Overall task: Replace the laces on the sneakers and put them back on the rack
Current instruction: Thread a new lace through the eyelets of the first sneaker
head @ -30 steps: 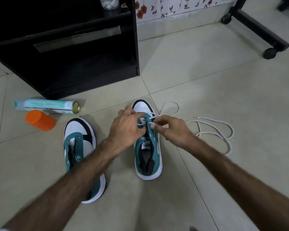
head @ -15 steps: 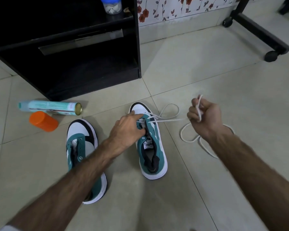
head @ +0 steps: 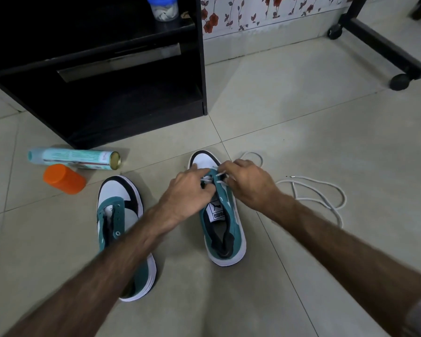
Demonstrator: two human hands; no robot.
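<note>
The scene was lit dimly and evenly, with a greenish cast. Soft shadows were thrown onto the floor point(head: 301, 122) beneath the arms and beside the rack point(head: 107, 93), whose inside was lost in blackness. Straight lines were bent at the edges by the wide lens. Slight blur was seen on the forearms.

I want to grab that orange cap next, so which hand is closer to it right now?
Left. The left hand is at the laced sneaker's eyelets, on the side facing the orange cap. The right hand is on that sneaker's far side, farther away.
</note>
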